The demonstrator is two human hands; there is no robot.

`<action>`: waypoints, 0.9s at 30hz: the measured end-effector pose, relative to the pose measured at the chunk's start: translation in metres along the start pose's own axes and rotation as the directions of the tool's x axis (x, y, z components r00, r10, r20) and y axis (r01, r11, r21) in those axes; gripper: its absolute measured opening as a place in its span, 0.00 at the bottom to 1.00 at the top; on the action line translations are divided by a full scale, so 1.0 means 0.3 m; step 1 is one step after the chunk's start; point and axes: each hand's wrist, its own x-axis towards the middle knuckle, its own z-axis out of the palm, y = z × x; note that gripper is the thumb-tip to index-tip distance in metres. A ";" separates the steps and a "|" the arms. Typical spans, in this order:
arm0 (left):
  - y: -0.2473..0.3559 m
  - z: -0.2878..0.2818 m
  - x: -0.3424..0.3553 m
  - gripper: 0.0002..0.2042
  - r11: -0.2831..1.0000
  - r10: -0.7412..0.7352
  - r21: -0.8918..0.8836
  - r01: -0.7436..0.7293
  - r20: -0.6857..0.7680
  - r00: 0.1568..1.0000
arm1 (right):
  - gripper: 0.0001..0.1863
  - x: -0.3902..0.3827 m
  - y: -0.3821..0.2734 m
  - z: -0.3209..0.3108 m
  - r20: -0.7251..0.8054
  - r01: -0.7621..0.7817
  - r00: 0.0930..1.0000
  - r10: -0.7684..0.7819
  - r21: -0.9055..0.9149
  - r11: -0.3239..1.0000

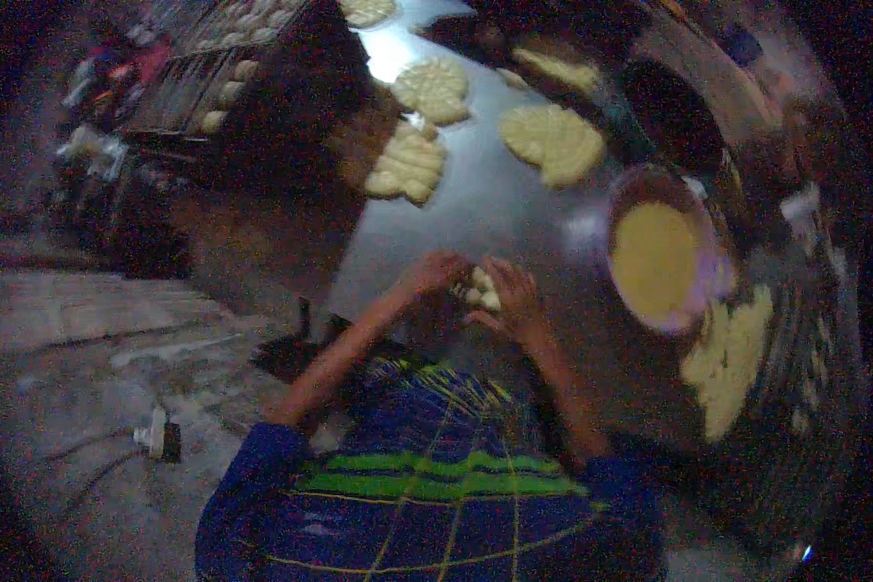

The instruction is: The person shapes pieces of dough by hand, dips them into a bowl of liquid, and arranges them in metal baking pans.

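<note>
Both my hands meet over the near part of a smooth metal table [417,228]. Between them lies a small pale lump of dough [482,289]. My left hand [441,274] curls against the dough's left side. On its right side, my right hand [510,296] bends its fingers around it. Blur hides the exact finger contact. Farther up the table are flattened, ridged pieces of dough [405,167], with another dough piece [553,144] to their right. To the right of my hands stands a round, pinkish tub [613,247] with a yellow filling inside.
At the far left a dark rack [179,97] carries trays of round dough balls [225,94]. A long pale dough piece [732,364] lies right of my right forearm. On the floor at the left sits a small white plug-like object [157,435] with a cable.
</note>
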 end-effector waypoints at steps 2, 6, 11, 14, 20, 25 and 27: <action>0.005 0.001 0.052 0.24 0.949 0.169 0.267 -0.170 0.024 0.985 | 0.47 -0.004 0.003 0.046 -0.062 -0.063 0.996 0.060 -0.047 0.997; -0.143 -0.099 0.106 0.26 0.792 0.348 0.510 -0.335 0.074 0.935 | 0.42 0.098 0.036 0.189 -0.064 -0.048 0.997 0.034 -0.235 0.971; -0.146 0.122 0.054 0.28 0.689 0.279 0.655 -0.311 0.157 0.947 | 0.42 -0.072 0.061 0.270 -0.130 0.033 0.989 -0.076 -0.307 0.951; -0.170 0.068 0.013 0.28 0.605 0.525 0.691 -0.395 0.026 0.851 | 0.41 -0.021 -0.038 0.122 -0.145 0.043 0.985 -0.088 -0.292 0.956; -0.043 0.176 0.106 0.24 0.714 0.380 0.629 -0.307 0.020 0.925 | 0.37 -0.034 0.126 0.180 0.046 0.088 0.996 -0.076 -0.366 0.926; 0.012 0.184 0.140 0.24 0.805 0.525 0.385 -0.452 -0.106 0.845 | 0.34 0.032 0.137 0.016 0.439 0.046 0.896 0.065 -0.237 0.971; 0.112 0.077 0.086 0.24 0.902 0.409 0.191 -0.388 -0.082 0.909 | 0.34 0.179 0.023 -0.087 0.630 -0.026 0.766 0.130 -0.172 0.985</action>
